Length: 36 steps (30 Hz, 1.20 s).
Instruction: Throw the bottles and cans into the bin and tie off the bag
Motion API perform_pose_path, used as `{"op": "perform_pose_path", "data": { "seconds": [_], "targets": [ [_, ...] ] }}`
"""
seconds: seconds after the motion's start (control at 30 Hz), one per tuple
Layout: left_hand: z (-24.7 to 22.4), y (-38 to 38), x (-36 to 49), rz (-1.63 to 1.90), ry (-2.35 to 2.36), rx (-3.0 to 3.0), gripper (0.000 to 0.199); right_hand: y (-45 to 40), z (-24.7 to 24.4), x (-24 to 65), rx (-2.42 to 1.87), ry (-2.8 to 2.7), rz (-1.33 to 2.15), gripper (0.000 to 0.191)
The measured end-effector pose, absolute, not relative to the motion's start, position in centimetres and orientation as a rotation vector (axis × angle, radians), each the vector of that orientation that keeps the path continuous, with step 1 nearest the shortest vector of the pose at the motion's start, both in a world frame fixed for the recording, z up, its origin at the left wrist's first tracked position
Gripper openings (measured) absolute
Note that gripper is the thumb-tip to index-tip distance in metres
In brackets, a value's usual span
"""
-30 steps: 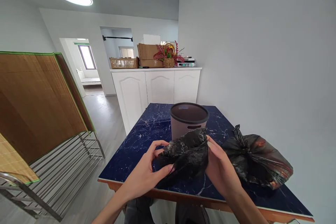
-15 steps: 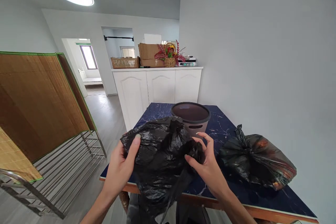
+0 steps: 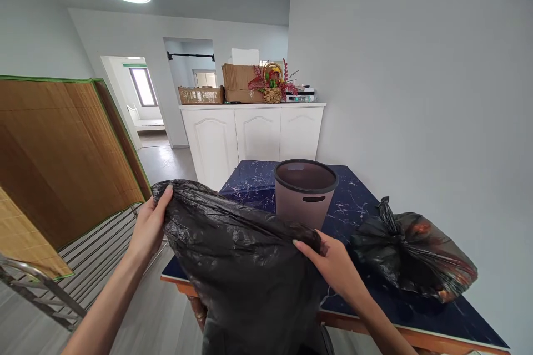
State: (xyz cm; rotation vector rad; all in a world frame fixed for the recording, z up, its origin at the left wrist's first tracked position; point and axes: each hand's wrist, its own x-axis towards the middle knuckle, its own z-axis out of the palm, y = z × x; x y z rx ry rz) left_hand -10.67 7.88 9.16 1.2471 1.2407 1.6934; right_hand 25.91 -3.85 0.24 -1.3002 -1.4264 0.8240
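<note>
Left hand (image 3: 150,221): thumb and fingers clamped on one upper corner of a black plastic bag (image 3: 245,252). Right hand (image 3: 335,263): likewise clamped, opposite end. Bag hangs spread over the near edge of the blue table (image 3: 254,177), before the upright bin (image 3: 302,212). Knotted bag (image 3: 416,258) rests at right.

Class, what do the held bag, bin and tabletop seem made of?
Held bag: apparently thin, glossy plastic film, creased with highlights. Bin: probably rigid plastic, satiny, with a handle slot. Tabletop: glossy, white veins on blue; stone or printed sheet, unclear.
</note>
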Motion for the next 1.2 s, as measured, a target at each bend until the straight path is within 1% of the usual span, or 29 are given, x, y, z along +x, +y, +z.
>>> {"op": "perform_pose_path", "data": {
  "seconds": [0.1,0.2,0.27,0.3,0.33,0.37,0.4,0.43,0.5,0.53,0.6,0.73,0.9,1.07,1.1,1.17,1.2],
  "targets": [
    [8.2,10.7,-12.8,1.577,1.319,1.437,0.066,-3.3,0.9,26.0,-1.350,-1.476,0.579,0.051],
    [8.3,12.0,-13.3,1.466,1.580,1.706,0.062,-2.6,2.7,25.9,-1.323,-1.536,0.533,0.056],
    [8.8,11.1,-12.2,1.541,1.771,1.918,0.054,-2.1,4.3,25.3,-1.293,-1.537,0.577,0.060],
    [9.1,9.9,-11.1,1.648,1.821,2.033,0.049,-1.8,4.9,24.9,-1.276,-1.529,0.624,0.062],
    [9.2,8.5,-9.8,1.775,1.804,2.163,0.042,-1.6,5.6,24.4,-1.256,-1.514,0.690,0.062],
    [9.2,6.7,-8.2,1.819,1.726,2.276,0.033,-1.3,6.1,23.9,-1.231,-1.491,0.771,0.063],
    [9.0,4.8,-6.6,1.822,1.591,2.363,0.022,-1.1,6.5,23.3,-1.199,-1.462,0.865,0.062],
    [8.8,2.9,-4.9,1.601,1.407,2.479,0.016,-0.8,6.9,22.7,-1.159,-1.432,0.962,0.062],
    [8.1,-0.2,-1.9,1.042,1.149,2.621,0.020,-0.4,7.5,21.8,-1.075,-1.384,1.106,0.060],
    [7.8,-1.2,-0.8,0.931,1.146,2.630,0.025,-0.2,7.7,21.5,-1.046,-1.372,1.136,0.058],
    [7.2,-2.1,0.5,0.808,1.156,2.621,0.028,0.1,8.1,21.5,-1.031,-1.381,1.114,0.056],
    [7.2,-1.3,-0.3,0.797,1.126,2.457,0.035,0.1,8.0,23.1,-1.072,-1.418,0.978,0.052],
    [8.0,-0.5,-3.3,0.932,1.174,2.301,0.047,-0.9,6.5,25.3,-1.133,-1.362,0.962,0.053],
    [8.3,-0.4,-4.9,1.006,1.260,2.197,0.050,-2.7,5.8,24.7,-1.067,-1.397,0.850,0.046],
    [8.4,-0.5,-4.9,1.001,1.251,2.181,0.051,-3.0,6.0,24.2,-1.046,-1.428,0.806,0.047],
    [8.6,-0.6,-4.8,0.982,1.202,2.178,0.050,-3.4,6.7,22.9,-1.049,-1.525,0.717,0.057],
    [8.7,-0.7,-4.6,0.982,1.174,2.187,0.049,-3.4,7.0,22.2,-1.069,-1.589,0.669,0.058]
  ]
}}
